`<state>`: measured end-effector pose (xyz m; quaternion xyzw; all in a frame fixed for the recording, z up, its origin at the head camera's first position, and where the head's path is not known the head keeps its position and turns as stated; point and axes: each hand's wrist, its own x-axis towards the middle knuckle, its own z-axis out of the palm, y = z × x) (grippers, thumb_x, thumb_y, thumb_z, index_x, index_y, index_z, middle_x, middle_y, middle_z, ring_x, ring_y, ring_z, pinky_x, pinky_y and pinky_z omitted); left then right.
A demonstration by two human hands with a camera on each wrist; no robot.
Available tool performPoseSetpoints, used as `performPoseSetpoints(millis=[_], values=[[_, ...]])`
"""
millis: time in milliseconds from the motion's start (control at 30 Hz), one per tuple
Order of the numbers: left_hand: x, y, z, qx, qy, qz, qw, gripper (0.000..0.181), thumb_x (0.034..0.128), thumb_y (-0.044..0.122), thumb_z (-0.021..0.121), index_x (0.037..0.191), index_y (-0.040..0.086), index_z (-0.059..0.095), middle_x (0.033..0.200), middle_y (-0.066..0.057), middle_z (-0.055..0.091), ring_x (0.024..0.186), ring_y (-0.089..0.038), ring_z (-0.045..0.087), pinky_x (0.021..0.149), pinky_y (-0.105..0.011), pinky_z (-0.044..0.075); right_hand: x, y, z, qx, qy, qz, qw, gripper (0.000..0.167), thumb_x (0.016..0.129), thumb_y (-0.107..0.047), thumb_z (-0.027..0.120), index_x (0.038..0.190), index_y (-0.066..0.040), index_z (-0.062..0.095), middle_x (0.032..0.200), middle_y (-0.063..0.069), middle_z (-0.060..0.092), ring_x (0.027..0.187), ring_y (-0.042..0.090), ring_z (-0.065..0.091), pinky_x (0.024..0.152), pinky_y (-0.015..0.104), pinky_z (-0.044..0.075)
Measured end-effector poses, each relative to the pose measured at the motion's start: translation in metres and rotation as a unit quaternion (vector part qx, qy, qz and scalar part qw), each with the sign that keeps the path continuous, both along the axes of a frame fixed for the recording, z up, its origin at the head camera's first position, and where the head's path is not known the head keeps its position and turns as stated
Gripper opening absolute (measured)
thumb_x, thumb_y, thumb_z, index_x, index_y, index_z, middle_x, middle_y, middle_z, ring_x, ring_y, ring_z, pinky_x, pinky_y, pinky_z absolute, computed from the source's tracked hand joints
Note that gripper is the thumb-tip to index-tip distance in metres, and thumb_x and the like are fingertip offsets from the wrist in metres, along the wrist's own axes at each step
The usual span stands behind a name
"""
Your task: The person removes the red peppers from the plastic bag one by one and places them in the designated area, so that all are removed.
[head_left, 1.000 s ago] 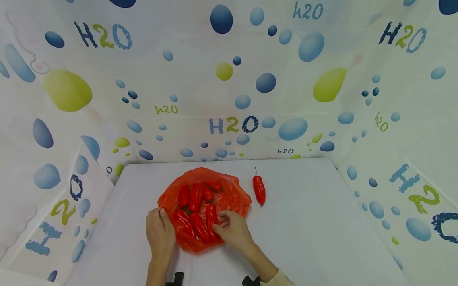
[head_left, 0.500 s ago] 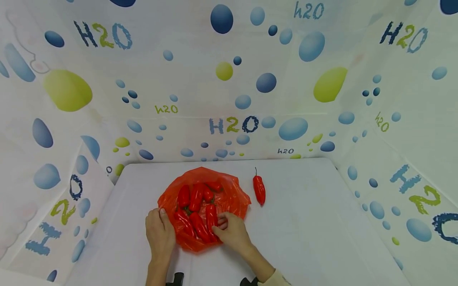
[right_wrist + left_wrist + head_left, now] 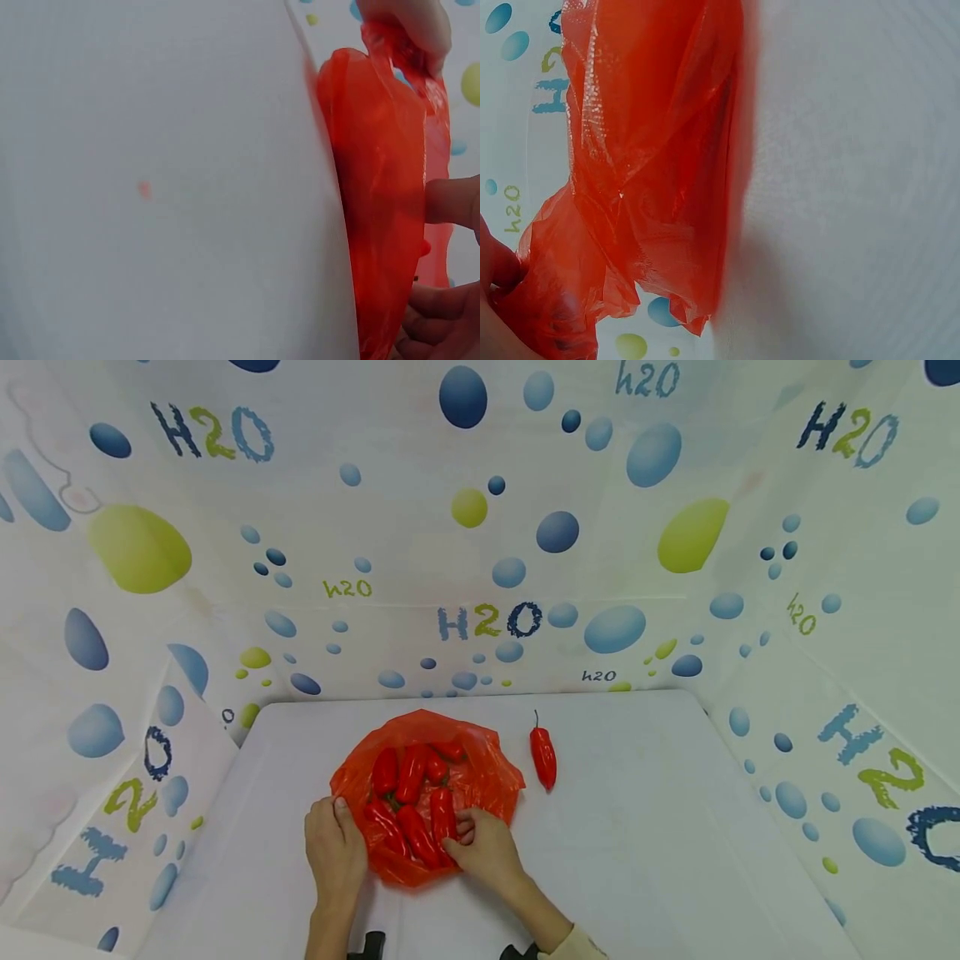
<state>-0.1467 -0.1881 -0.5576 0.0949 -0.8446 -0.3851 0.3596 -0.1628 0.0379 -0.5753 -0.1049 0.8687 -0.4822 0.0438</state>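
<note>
An open red plastic bag point(image 3: 487, 777) lies on the table with several red peppers point(image 3: 412, 774) inside. At its left rim my left hand point(image 3: 336, 843) grips the plastic; the left wrist view shows the hand point(image 3: 499, 300) pinching the bag point(image 3: 652, 150). On the near right side my right hand point(image 3: 491, 852) holds the bag's rim with curled fingers, its thumb beside the rightmost pepper point(image 3: 443, 814). In the right wrist view, the bag point(image 3: 379, 180) partly hides the right hand point(image 3: 450, 322).
A single red pepper point(image 3: 543, 758) with a thin stem lies on the white table point(image 3: 660, 827), right of the bag. Behind and beside the table hangs a white sheet point(image 3: 405, 518) printed with drops and letters. Dark objects point(image 3: 369, 946) show at the bottom edge.
My right hand and the bag's right rim have shifted slightly left. The left hand keeps its grip, and the peppers have hardly moved.
</note>
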Motion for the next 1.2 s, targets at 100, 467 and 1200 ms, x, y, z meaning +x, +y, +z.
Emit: performPoseSetpoints(millis=[100,467,1200], values=[[0.0000,-0.0003,-0.0004,-0.003,0.005,0.001,1.0000,0.021,0.1094,0.008,0.046,0.103,-0.009,0.057,0.089,-0.022,0.055,0.084,-0.036,0.049,0.075,-0.038,0.031,0.0006,-0.0022,-0.0015,0.008,-0.005,-0.006,0.9999,0.044,0.085,-0.027,0.086,0.118,-0.003,0.070,0.092,-0.002,0.067,0.075,0.004,0.058,0.066,0.021,0.053],[0.0002,0.0001,-0.0013,-0.001,0.003,0.002,1.0000,0.022,0.1096,0.008,0.046,0.104,-0.009,0.057,0.090,-0.023,0.055,0.085,-0.037,0.049,0.075,-0.040,0.032,0.0009,-0.0016,-0.0046,0.040,0.019,-0.019,0.9988,0.035,0.084,-0.025,0.085,0.110,-0.005,0.072,0.084,-0.008,0.065,0.072,0.004,0.056,0.065,0.023,0.051],[0.0006,0.0003,-0.0015,-0.003,-0.007,0.000,1.0000,0.021,0.1095,0.009,0.047,0.106,-0.008,0.057,0.091,-0.020,0.056,0.086,-0.034,0.049,0.076,-0.038,0.033,0.0005,0.0020,0.0030,-0.007,0.006,-0.043,0.9991,0.024,0.083,-0.019,0.083,0.101,-0.006,0.074,0.078,-0.007,0.066,0.067,0.006,0.060,0.060,0.024,0.053]])
